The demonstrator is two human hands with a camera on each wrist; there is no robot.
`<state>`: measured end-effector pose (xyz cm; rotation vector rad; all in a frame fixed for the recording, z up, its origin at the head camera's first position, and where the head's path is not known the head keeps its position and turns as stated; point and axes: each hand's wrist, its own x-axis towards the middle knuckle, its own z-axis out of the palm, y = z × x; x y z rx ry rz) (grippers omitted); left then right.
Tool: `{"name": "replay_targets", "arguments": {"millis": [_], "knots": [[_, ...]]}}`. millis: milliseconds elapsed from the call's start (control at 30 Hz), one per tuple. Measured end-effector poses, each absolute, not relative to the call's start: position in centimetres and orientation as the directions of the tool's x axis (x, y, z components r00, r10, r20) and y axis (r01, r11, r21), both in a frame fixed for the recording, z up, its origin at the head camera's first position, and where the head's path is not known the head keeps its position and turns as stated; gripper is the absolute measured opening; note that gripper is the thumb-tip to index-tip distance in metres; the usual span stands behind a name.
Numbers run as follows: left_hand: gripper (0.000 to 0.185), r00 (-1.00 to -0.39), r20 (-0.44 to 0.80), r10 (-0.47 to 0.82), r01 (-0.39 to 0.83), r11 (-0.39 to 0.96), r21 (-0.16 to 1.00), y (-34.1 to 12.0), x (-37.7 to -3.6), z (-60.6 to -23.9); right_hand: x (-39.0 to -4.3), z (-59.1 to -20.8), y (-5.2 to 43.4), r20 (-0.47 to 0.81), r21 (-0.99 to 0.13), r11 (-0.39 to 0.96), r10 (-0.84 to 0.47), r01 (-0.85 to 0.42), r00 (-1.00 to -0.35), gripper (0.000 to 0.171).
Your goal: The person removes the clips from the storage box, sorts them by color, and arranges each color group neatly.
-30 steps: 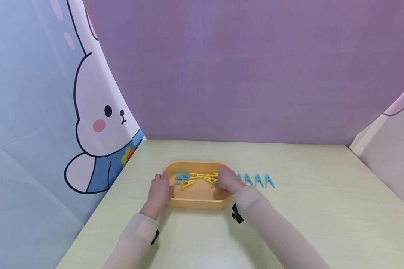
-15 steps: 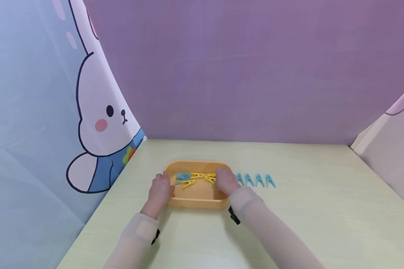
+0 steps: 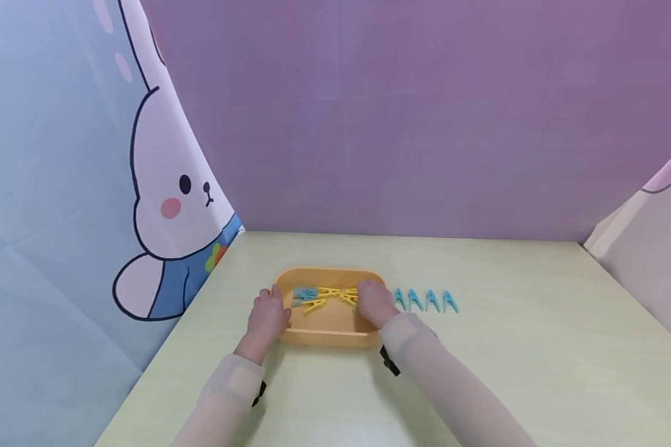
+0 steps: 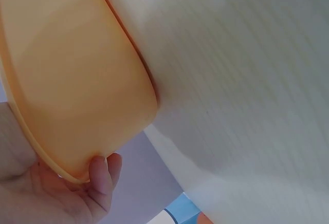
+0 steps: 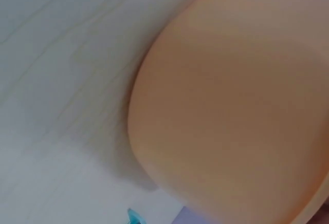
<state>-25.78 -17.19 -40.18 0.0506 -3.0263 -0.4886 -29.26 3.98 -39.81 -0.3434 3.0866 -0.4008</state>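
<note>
An orange plastic tray [image 3: 330,339] stands on the table with yellow clothespins [image 3: 314,307] and blue clothespins [image 3: 305,292] lying loose inside. My left hand [image 3: 266,318] grips the tray's left end; in the left wrist view its fingertips [image 4: 100,175] curl round the rim. Over the right end of the tray reaches my right hand [image 3: 376,303]. Its fingers are down inside and hidden, so whether they hold a clothespin does not show. The right wrist view is mostly filled by the tray's outer wall [image 5: 216,111].
Right of the tray, several blue clothespins [image 3: 415,300] stand out in a row on the pale table [image 3: 514,347]. A purple backdrop [image 3: 402,124] rises at the table's far edge, and a rabbit-print cloth [image 3: 162,167] hangs on the left.
My right hand has shifted slightly left and deeper over the tray, uncovering the leftmost blue clothespin of the row. The left hand keeps its grip on the tray.
</note>
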Motion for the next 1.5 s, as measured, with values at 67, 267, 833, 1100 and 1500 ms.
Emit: {"name": "replay_targets", "arguments": {"millis": [67,267,833,1100,1500], "knots": [[0.065,-0.997,0.067,-0.046,-0.023,0.948,0.317,-17.2,-25.8,-40.2,-29.3,-39.8,4.1,0.023,-0.268,0.938,-0.221,-0.219,-0.975,0.002],[0.065,-0.996,0.064,-0.059,-0.035,0.947,0.321,-17.1,-25.8,-40.1,-29.3,-39.8,4.1,0.015,-0.272,0.936,-0.227,-0.222,-0.974,0.006],[0.065,-0.996,0.067,-0.059,-0.036,0.951,0.308,-17.1,-25.8,-40.3,-29.4,-39.8,4.2,-0.068,-0.403,0.901,-0.205,-0.161,-0.976,0.01],[0.065,-0.996,0.07,-0.055,-0.031,0.953,0.303,-17.1,-25.7,-40.2,-29.4,-39.2,5.1,-0.195,-0.662,0.747,-0.258,-0.067,-0.946,0.017],[0.065,-0.996,0.077,-0.042,-0.019,0.959,0.282,-17.2,-25.8,-40.4,-29.3,-38.9,6.2,-0.15,-0.846,0.533,-0.287,-0.028,-0.946,0.012]]}}
